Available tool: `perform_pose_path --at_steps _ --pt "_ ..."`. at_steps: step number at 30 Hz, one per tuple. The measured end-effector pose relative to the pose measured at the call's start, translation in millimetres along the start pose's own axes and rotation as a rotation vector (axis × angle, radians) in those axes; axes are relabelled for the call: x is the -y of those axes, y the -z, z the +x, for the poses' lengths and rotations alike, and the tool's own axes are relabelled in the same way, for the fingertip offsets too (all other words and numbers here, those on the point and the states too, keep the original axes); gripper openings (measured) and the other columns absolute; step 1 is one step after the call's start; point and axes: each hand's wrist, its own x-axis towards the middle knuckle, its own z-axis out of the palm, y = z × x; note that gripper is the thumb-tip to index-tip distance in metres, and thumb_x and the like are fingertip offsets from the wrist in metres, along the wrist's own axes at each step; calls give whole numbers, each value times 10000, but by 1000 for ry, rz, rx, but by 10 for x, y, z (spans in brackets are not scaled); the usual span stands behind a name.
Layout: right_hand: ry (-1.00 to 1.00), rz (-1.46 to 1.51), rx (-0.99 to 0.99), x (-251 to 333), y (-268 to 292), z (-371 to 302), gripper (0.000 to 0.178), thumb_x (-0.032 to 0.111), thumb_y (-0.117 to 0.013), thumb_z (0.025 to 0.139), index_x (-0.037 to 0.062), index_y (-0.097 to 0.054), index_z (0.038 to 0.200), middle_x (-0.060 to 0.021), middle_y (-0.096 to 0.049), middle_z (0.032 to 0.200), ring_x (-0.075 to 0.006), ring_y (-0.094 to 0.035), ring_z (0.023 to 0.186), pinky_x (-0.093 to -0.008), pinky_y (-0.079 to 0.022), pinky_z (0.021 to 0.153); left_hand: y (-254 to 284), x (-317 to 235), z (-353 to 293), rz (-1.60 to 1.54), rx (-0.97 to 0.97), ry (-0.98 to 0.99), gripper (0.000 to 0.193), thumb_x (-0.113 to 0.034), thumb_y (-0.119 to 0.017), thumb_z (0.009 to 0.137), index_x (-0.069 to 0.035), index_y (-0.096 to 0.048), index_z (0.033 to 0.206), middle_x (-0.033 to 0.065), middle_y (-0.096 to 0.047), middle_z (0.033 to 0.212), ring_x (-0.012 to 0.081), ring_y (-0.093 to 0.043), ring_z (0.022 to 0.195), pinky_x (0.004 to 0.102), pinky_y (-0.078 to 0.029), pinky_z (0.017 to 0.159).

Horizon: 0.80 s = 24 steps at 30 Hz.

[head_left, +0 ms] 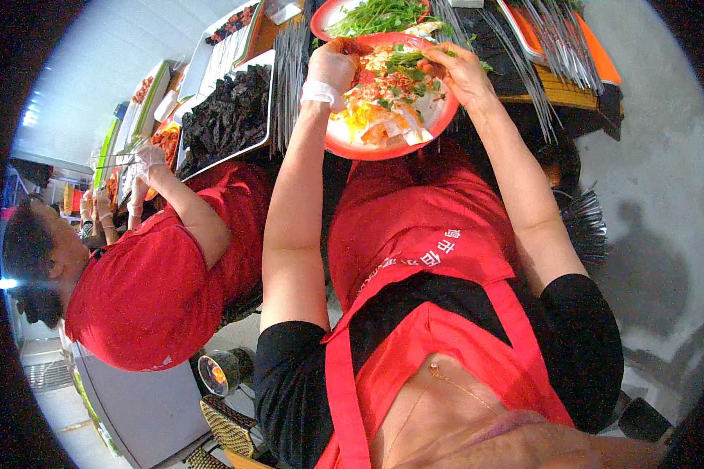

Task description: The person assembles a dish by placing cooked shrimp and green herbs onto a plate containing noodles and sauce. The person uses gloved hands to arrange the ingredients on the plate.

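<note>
1. A big red plate [383, 144] sits at the edge of the table, right in front of the person in the red apron [414, 258]. Every place below is told from this plate.
2. The plate is full of mixed food [383, 94]: orange and white strips, red bits and green leaves.
3. The left hand [332, 66] wears a thin white glove. It rests on the far left side of the plate, with its fingers curled down into the food. I cannot tell if it grips a piece.
4. The right hand [461, 70] is bare. It is over the far right side of the plate. Its fingers pinch some green leaves in the food.
5. Just past the plate, farther from the person, is a second red plate [325, 19] with a heap of green stalks [375, 16].
6. To the right of the plate, and past it, lie many thin metal skewers [555, 31], some on an orange tray [598, 55].
7. More skewers [289, 70] lie just left of the plate.
8. Farther left of the plate is a white tray [267, 59] holding dark food [227, 117].
9. Well to the left of the plate, another person in red [149, 289] works at the same table, with gloved hands [149, 156] up by other trays.
</note>
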Motion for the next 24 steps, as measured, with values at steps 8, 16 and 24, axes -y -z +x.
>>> perform_pose_path --at_steps 8,16,24 --pt "11 20 6 40 -15 -16 102 50 -584 786 -23 -582 857 -109 -610 829 -185 -615 727 -265 -511 666 76 42 -12 135 -174 -142 154 -64 -560 753 -40 -657 870 100 -650 794 168 -628 658 270 -491 579" --pt "29 44 39 23 32 3 117 43 -590 779 -31 -575 868 -119 -606 826 -199 -620 719 -269 -524 659 16 -52 -68 -390 -47 33 176 -94 -495 832 35 -607 875 121 -629 730 156 -582 550 264 -452 457" --pt "-31 -129 199 205 -66 -60 98 69 -577 806 -2 -578 873 -70 -598 857 -149 -609 742 -223 -497 672 20 -33 -97 -75 -184 -51 196 -163 -576 814 -9 -635 920 96 -652 758 150 -610 580 264 -471 527"
